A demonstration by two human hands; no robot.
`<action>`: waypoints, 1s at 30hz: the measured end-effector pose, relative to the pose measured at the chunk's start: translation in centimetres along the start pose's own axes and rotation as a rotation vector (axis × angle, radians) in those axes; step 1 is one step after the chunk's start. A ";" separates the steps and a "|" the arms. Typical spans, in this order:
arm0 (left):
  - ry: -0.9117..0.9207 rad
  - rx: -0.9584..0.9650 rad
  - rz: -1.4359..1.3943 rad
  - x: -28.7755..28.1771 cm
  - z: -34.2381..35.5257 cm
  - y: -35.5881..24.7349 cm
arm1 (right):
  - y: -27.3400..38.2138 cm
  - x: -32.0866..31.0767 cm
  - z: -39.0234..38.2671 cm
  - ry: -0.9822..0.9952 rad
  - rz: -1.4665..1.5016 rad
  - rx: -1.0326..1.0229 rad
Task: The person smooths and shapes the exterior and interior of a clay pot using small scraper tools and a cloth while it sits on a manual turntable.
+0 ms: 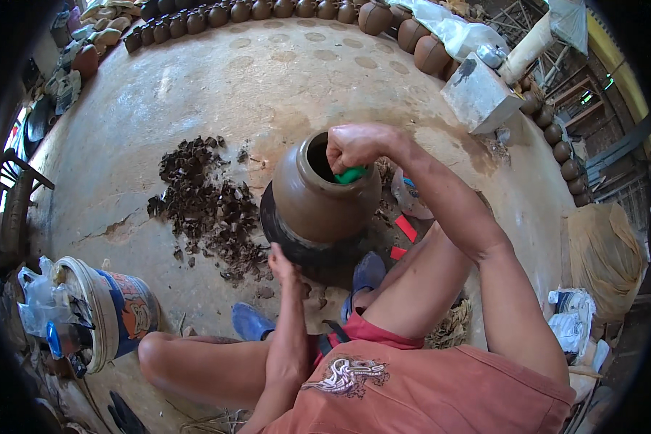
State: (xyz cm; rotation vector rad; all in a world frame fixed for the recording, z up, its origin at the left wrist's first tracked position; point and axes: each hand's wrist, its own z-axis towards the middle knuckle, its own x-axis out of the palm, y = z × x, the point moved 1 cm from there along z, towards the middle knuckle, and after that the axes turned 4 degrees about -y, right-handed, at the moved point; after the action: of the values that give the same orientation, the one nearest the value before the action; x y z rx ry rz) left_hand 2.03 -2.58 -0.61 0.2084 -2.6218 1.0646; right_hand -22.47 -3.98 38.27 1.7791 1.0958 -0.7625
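Observation:
A large brown clay pot (312,206) with a wide dark mouth stands on a black round base (275,217). My right hand (354,148) is bent over the pot's rim, its fingers closed on a green object (351,174) just inside the mouth; its fingertips are partly hidden. My left hand (282,264) is low at the front left of the base, fingers curled against its edge. A clear plastic bag (410,197) with contents and two red flat pieces (405,228) lie right of the pot, near my blue sandals (249,320).
Dark clay chunks (206,199) are heaped left of the pot. A white bucket (108,311) with bags stands at lower left. Rows of pots (375,18) line the back and right. A pale block (474,94) sits back right; a cloth-covered bundle (600,257) is at right.

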 end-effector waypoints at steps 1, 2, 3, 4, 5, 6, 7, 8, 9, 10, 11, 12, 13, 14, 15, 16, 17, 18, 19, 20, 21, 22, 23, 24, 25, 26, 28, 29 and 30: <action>0.026 0.087 0.070 -0.7 1.3 -0.8 | -0.2 0.1 0.1 0.003 0.017 0.019; -0.150 0.220 0.337 -1.8 2.2 -1.0 | 1.5 -0.6 1.1 -0.011 0.034 -0.005; -0.344 0.356 0.596 -2.0 2.6 -1.1 | 3.6 -1.3 2.1 -0.034 0.035 -0.055; -0.290 0.044 0.336 2.7 -4.9 5.7 | -0.8 1.5 0.1 0.016 0.007 0.038; -0.035 -0.131 0.224 -0.2 -2.4 5.4 | 2.6 -0.5 1.6 -0.030 -0.023 -0.054; 0.255 -0.386 0.182 0.9 -5.6 8.1 | 0.9 0.5 0.8 -0.009 -0.019 -0.009; 0.249 -0.386 0.185 0.8 -5.8 8.0 | 1.4 0.2 0.9 0.002 0.019 0.018; 0.283 -0.428 0.272 0.9 -5.7 7.7 | 1.9 0.1 1.1 0.012 0.057 0.043; 0.317 -0.470 0.360 1.2 -5.5 7.4 | 2.3 0.2 1.2 0.013 0.062 0.038; 0.067 -0.270 0.233 2.3 -6.5 7.4 | 0.7 1.1 0.5 0.013 0.052 0.045; 0.047 -0.270 0.319 2.9 -7.2 7.3 | -1.8 2.5 -1.2 0.027 0.045 0.078; -0.048 -0.041 0.237 2.2 -4.9 5.6 | -1.7 2.3 -1.2 0.025 0.050 0.077; -0.245 0.219 0.123 0.0 0.7 0.9 | 1.5 0.4 0.4 -0.020 0.061 0.004; -0.301 0.252 0.281 -0.1 1.2 0.9 | 0.3 1.4 -0.2 -0.008 0.076 0.043; -0.314 0.272 0.282 -0.9 2.0 1.3 | 1.5 0.9 0.1 -0.017 0.080 0.021; -0.343 0.298 0.397 -2.5 3.9 -0.1 | 4.6 -0.7 1.1 -0.067 0.070 -0.047; -0.360 0.303 0.511 -3.2 4.7 -0.8 | 6.6 -2.1 1.7 -0.113 0.053 -0.092; -0.053 0.051 0.401 -1.0 -0.1 5.2 | 3.6 -0.4 1.1 -0.084 0.051 -0.022; 0.242 -0.206 0.278 1.3 -5.7 9.8 | 0.5 1.4 -0.2 -0.040 0.046 0.060; 0.232 -0.197 0.281 1.6 -6.1 9.5 | 0.9 1.5 0.1 -0.027 0.045 0.058; 0.248 -0.352 0.328 1.4 -5.8 8.8 | 2.4 1.2 0.7 -0.032 0.049 0.033; 0.270 -0.506 0.372 1.5 -5.3 7.8 | 3.9 0.4 1.2 -0.036 0.031 0.008; 0.123 -0.304 0.336 2.1 -5.8 7.1 | 3.2 0.5 0.8 -0.027 0.011 0.026; -0.013 -0.131 0.307 2.4 -7.0 7.0 | 0.8 1.9 0.1 -0.007 0.017 0.033; -0.136 -0.190 0.405 2.1 -6.2 5.5 | -0.3 2.4 -0.5 0.003 0.024 0.059; -0.227 -0.039 0.197 1.1 -3.6 2.9 | 1.0 1.5 0.2 -0.005 0.016 0.050; -0.265 0.168 0.300 -1.0 0.6 -1.1 | 4.1 -0.1 1.1 -0.029 0.012 0.009; -0.283 0.252 0.546 -0.8 0.6 -0.7 | 4.2 -0.1 0.9 -0.057 0.024 0.012; -0.092 0.054 0.364 -0.6 -1.0 1.6 | 4.3 -0.1 0.8 -0.086 0.037 0.013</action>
State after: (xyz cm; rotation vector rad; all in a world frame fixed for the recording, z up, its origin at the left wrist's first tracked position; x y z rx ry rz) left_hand 2.44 -0.73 -1.20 -0.2239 -2.7830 1.2663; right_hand -18.68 -5.64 39.58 1.7568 1.0012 -0.8179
